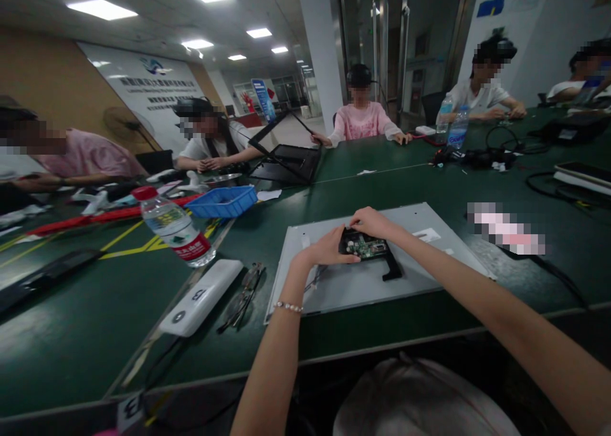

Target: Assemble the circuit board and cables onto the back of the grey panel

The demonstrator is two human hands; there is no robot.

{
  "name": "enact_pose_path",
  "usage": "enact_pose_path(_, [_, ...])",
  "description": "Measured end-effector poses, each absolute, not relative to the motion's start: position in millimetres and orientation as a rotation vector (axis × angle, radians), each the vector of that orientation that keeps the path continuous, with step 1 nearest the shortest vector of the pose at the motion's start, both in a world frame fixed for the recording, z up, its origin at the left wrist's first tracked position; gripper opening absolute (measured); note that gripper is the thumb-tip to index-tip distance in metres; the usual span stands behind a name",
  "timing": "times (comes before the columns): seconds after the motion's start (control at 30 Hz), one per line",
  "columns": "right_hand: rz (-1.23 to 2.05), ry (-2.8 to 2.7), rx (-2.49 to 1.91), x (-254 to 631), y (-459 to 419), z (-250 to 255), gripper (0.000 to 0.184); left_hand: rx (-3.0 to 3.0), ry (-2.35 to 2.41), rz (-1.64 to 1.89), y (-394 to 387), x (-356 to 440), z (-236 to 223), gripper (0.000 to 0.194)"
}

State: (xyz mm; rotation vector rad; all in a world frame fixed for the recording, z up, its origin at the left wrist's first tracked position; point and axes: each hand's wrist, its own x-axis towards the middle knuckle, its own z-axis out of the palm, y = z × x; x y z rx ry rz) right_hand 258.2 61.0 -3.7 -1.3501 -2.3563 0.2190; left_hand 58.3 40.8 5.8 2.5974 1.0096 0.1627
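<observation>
A green circuit board (370, 247) in a black plastic frame (393, 272) lies on a grey flat metal panel (296, 283), which rests on the table in front of me. My left hand (329, 246) grips the left end of the frame, the thumb along its near edge and the fingers at the far side. At the board's far edge, my right hand (371, 222) has its fingers bent and pressed together. What sits between those fingertips is hidden. A thin cable (315, 277) runs over the panel beside my left wrist.
Left of the panel are folded eyeglasses (243, 296), a white power bank (203, 299), a water bottle (176, 229) and a blue tray (223, 202). A phone-like object (506, 229) with a cable lies right. Across the table, a person in pink (363, 123) holds a black frame (286, 162).
</observation>
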Motion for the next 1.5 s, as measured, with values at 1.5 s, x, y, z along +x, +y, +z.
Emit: enact_pose_path(1.5, [-0.059, -2.304, -1.444, 313.0, 26.5, 0.6, 0.024, 2.544, 1.062, 0.062, 35.9, 59.2, 15.2, 0.111])
